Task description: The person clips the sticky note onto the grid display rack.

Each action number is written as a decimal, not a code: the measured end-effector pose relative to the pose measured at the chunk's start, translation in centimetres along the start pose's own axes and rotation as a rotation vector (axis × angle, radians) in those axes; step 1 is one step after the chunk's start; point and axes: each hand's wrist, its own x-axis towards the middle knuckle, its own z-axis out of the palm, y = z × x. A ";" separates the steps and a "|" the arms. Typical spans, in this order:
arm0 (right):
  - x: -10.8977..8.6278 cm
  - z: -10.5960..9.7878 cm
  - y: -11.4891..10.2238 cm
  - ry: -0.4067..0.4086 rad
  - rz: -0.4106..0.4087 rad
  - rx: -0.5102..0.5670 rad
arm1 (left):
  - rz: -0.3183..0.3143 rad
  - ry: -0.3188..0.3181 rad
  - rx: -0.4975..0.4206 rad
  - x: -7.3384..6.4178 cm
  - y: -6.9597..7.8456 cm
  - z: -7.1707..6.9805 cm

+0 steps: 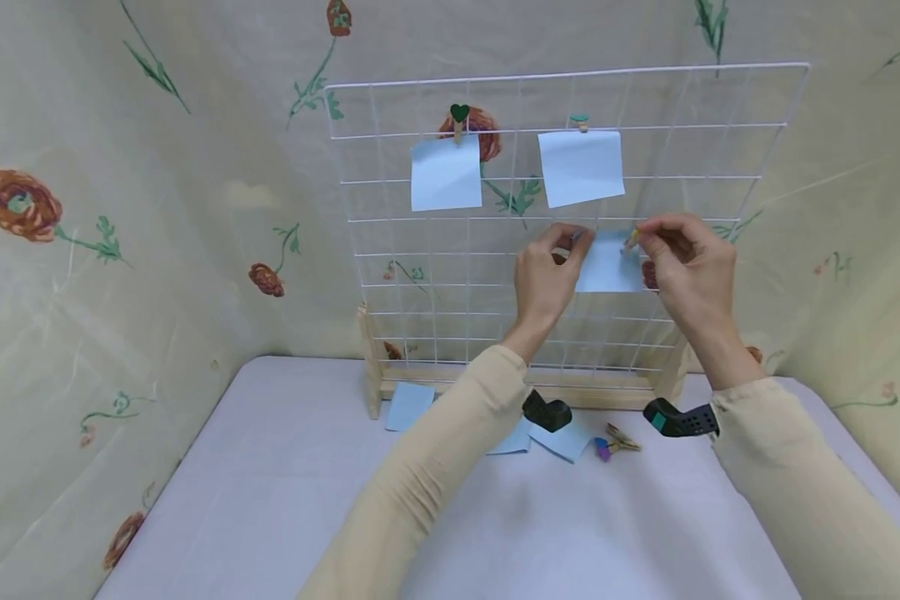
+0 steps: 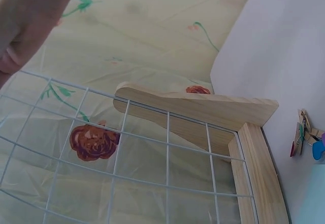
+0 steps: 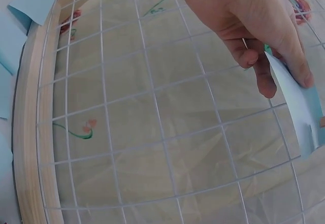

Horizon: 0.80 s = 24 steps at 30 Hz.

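A blue paper [image 1: 607,267] was pinched at its left side by the left hand [image 1: 546,279]; at its right, a clip [image 1: 630,241] was pinched by the right hand [image 1: 693,268].

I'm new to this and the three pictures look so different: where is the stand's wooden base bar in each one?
Head: wooden base bar, below the middle, running crosswise.
Left wrist: wooden base bar, lower right, slanting steeply.
Right wrist: wooden base bar, along the left side, nearly upright.
Shared landmark: the white wire grid, adjoining the bar in every view.
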 end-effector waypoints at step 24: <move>2.4 0.5 1.8 0.061 -0.091 -0.037 | -0.003 0.021 0.042 0.4 0.6 0.1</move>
